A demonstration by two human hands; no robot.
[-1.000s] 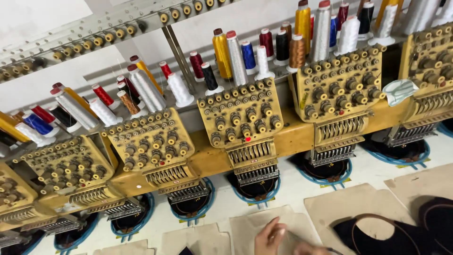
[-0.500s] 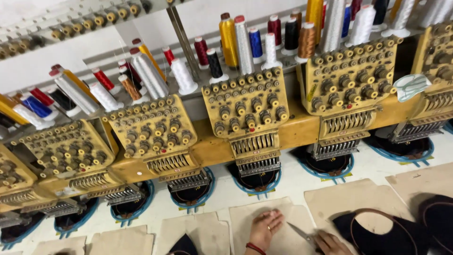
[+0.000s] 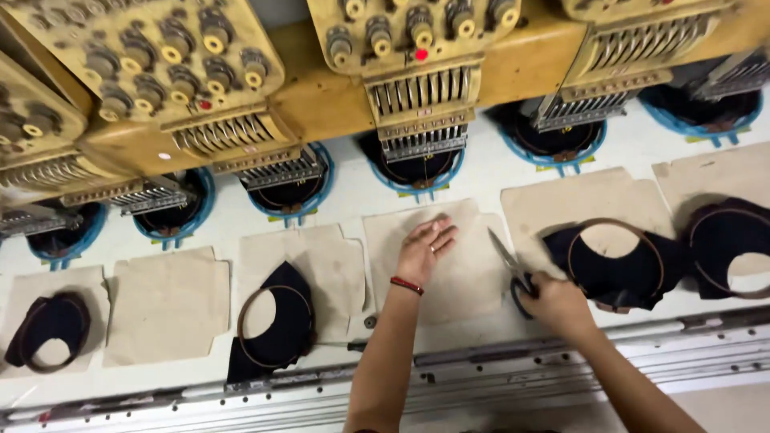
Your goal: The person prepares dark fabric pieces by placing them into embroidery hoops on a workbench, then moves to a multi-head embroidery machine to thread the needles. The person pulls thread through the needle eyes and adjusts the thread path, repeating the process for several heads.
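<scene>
1. While pressed flat on the beige backing sheet (image 3: 465, 281), gripped nothing with the left hand (image 3: 427, 248): fingers straight, slightly apart, tips toward the embroidery head (image 3: 421, 104).
2. Wrapped the right hand (image 3: 553, 301) around the scissors (image 3: 507, 258) handles, fingers clamped on them. Aimed the blades up and left from those fingers, tips over the sheet's right edge. Couldn't tell if the blades were parted.
3. Found the sheet lying directly under the left fingers and just left of the right fingers. Found a dark cap piece (image 3: 609, 265) with its hoop just right of the right fingers, touching or nearly so.
4. Judged the step as: sheet held steady, scissors brought to its edge, no cut visible yet.
5. Judged that any cut here needed the left fingers kept clear of the blade line, steady downward pressure, and the tips kept off the cap piece.
</scene>
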